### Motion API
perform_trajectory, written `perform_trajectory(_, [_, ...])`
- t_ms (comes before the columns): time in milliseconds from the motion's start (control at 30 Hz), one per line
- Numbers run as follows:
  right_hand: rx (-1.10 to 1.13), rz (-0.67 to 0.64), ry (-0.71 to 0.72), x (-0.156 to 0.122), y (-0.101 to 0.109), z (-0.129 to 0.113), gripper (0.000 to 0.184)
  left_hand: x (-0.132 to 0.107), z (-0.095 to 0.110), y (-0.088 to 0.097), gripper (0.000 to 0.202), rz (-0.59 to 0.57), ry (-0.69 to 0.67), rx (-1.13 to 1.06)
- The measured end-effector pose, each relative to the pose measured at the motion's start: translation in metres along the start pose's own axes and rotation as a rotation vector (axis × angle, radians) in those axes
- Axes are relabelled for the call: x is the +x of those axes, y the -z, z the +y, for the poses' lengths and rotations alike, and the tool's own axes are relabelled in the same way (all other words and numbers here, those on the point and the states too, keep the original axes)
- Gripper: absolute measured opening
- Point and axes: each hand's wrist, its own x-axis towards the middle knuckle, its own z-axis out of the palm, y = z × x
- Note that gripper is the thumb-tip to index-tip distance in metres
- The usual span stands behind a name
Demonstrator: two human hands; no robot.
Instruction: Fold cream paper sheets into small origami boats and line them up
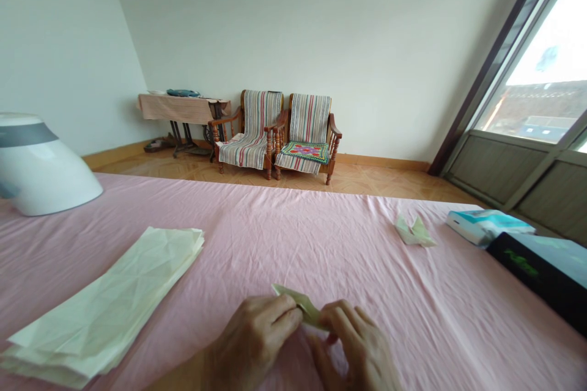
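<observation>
A small piece of folded pale green paper (309, 310) is held between my two hands, low over the pink cloth (257, 244). My left hand (259, 333) pinches its left part between thumb and fingers. On its right end, the fingers of my right hand (355, 339) are closed, with the thumb lower down near the cloth. My fingers hide part of the paper's underside. Farther off to the right stands a finished-looking folded paper figure (415, 232) of the same colour. Left of my hands lies a stack of creased pale green paper sheets (110, 302).
At the far left stands a white, grey-banded rounded object (55, 171). A blue-and-white packet (488, 224) and a black box (541, 272) lie at the right. Beyond the cloth's edge are two wooden chairs (252, 128) and a cloth-covered table (183, 109).
</observation>
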Motion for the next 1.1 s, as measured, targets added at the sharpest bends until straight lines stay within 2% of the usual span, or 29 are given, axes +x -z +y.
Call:
perform_trajectory(33, [0.051, 0.004, -0.016, 0.001, 0.003, -0.002, 0.003, 0.001, 0.000, 0.001, 0.028, 0.017, 0.014, -0.020])
perform_trajectory(167, [0.186, 0.073, -0.163, 0.003, 0.012, 0.002, 0.021, 0.006, -0.002, 0.005, 0.023, 0.060, 0.024, -0.103])
perform_trajectory(300, [0.118, 0.003, -0.095, 0.003, 0.008, 0.013, 0.031, 0.008, -0.005, 0.007, 0.023, -0.003, 0.030, -0.184])
perform_trajectory(433, [0.069, -0.162, -0.029, 0.005, 0.000, 0.016, 0.026, 0.007, -0.007, 0.006, 0.023, -0.047, 0.032, -0.206])
perform_trajectory(567, [0.017, -0.216, 0.018, 0.006, -0.001, 0.014, 0.028, 0.008, -0.005, 0.009, 0.026, -0.034, 0.014, -0.182])
perform_trajectory(700, [-0.012, -0.241, 0.042, 0.007, 0.002, 0.013, 0.019, 0.008, -0.002, 0.010, 0.026, -0.005, 0.048, -0.095])
perform_trajectory(800, [-0.015, -0.227, 0.071, 0.008, 0.002, 0.013, 0.014, 0.007, -0.004, 0.008, 0.025, -0.061, 0.054, -0.070])
perform_trajectory(967, [-0.018, -0.165, 0.085, 0.009, 0.001, 0.013, 0.021, 0.007, -0.008, 0.005, 0.023, -0.116, 0.044, -0.076])
perform_trajectory(1100, [-0.028, -0.167, 0.092, 0.009, 0.001, 0.013, 0.026, 0.006, -0.009, 0.002, 0.023, -0.136, 0.044, -0.041])
